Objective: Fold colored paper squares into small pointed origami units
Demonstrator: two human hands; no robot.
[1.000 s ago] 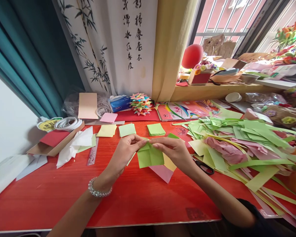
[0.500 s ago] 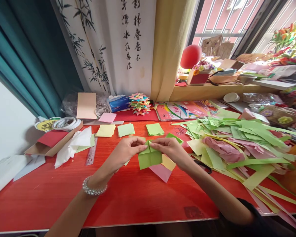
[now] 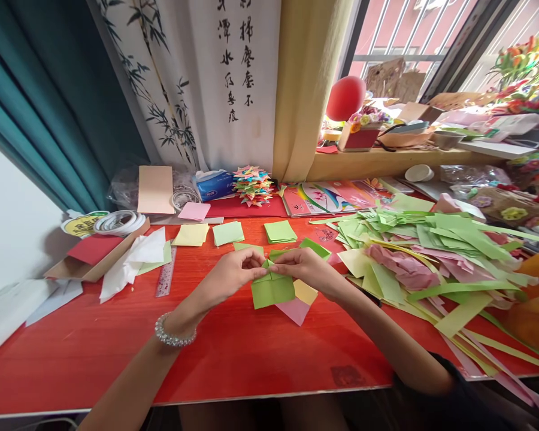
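Between my two hands is a small green sheet of paper [image 3: 273,291], creased down the middle, its far corners folded in toward a point. My left hand [image 3: 239,269], with a beaded bracelet at the wrist, pinches the folded top from the left. From the right, my right hand [image 3: 309,270] pinches the same top, fingertips close to the left ones. Beneath the sheet, a pink paper [image 3: 293,311] and a yellow paper [image 3: 306,291] lie partly covered on the table. Other green pieces [image 3: 315,248] lie just beyond my fingers.
Stacks of green [image 3: 280,231], pale green [image 3: 229,233] and yellow squares [image 3: 190,234] line the far side of the red table [image 3: 233,365]. A heap of paper strips [image 3: 431,251] covers the right. A ruler [image 3: 166,274] and cardboard tray [image 3: 87,266] are at left.
The folded top of the green sheet now comes to a sharper point under my fingertips. Both hands stay in nearly the same place; the view has shifted slightly.
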